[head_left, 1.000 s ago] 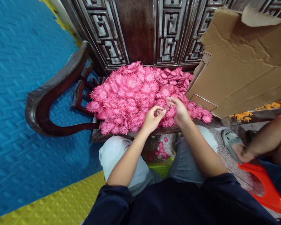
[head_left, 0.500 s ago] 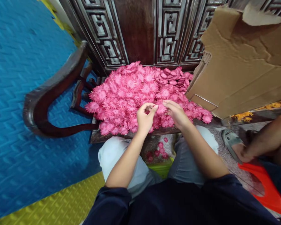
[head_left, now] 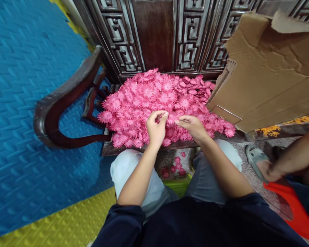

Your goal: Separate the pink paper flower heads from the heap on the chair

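Over a dark worktop [head_left: 109, 149] at centre, seemingly holds one pink flower [head_left: 171, 118] in front of the pink heap [head_left: 141, 101], with left fingers [head_left: 163, 120] pinched together at its edge, perhaps for steadiness, and right fingers [head_left: 186, 120] nearly closed opposite, grip unclear.

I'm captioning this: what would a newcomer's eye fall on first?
Probably the heap of pink flower pieces across the middle, on a dark wooden bench, with the person's left hand and right hand over its near side. Next, perhaps the large cardboard piece at right, then the blue textured surface at left.
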`<state>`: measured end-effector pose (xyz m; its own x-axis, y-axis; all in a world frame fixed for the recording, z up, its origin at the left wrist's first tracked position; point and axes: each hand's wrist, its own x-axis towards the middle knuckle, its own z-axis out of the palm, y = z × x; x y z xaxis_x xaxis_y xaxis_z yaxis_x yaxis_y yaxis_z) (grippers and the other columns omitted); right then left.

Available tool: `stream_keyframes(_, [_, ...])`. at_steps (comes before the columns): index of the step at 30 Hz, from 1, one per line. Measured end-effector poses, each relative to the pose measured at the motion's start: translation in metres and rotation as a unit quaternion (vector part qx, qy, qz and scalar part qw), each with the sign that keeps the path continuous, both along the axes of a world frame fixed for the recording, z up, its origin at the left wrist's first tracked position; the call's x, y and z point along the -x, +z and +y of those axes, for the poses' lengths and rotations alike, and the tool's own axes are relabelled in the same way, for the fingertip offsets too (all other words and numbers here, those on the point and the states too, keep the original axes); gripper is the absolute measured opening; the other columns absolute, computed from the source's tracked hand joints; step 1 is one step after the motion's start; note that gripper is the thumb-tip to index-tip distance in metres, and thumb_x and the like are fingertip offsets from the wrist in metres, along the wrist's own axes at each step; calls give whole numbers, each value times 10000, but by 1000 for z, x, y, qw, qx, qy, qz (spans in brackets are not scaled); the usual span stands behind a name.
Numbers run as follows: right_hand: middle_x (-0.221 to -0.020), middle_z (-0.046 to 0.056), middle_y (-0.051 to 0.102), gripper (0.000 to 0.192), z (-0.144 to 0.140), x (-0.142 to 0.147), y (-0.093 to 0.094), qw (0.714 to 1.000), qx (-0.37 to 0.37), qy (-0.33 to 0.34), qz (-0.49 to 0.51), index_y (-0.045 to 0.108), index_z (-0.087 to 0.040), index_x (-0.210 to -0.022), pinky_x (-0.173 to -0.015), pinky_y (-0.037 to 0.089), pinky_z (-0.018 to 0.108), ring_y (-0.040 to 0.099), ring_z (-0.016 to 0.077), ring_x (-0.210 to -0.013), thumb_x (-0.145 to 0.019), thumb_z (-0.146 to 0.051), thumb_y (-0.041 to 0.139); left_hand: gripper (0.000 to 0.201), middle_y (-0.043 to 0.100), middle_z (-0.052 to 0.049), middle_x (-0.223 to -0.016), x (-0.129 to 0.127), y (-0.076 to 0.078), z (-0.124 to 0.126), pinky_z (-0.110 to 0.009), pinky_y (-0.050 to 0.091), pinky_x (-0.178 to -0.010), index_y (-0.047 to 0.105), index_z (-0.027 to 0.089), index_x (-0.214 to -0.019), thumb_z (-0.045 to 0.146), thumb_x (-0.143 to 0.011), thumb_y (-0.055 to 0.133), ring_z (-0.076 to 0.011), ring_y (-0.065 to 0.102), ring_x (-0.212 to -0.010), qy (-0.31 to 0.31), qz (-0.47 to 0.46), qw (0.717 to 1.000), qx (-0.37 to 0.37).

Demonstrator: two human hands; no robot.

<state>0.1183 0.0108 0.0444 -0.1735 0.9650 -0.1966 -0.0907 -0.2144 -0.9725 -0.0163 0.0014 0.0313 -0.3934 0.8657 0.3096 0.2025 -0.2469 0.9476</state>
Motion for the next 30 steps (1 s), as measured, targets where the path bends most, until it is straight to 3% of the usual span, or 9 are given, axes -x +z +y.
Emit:
stream_keyframes(20, [-641,-20,590,138,1,-1,-8,995,-59,31,-76,608,-164,-641,-677,388,263,504,105,-621,-646,-299,633,134,598,-1,-709,-1,-14,8,-218,425,-691,623,160,-767,287,-726,624,-102,546,-680,-4,-113,993,25])
stream_keyframes(26, [-608,-34,514,194,1,1,-8,991,-94,35,-93,543,-177,-638,-618,364,257,448,98,-583,-699,-357,584,140,611,-16,-760,-2,-12,7,-230,438,-708,607,163,-814,288,-750,605,-111,558,-710,-9,-73,997,32])
stream_keyframes(30, [-590,-43,472,243,0,1,-8,987,-113,46,-104,512,-182,-625,-597,351,252,421,92,-569,-709,-398,584,215,604,-49,-933,-2,-4,-1,-276,427,-820,607,178,-940,289,-756,604,-147,557,-874,63,71,995,-20])
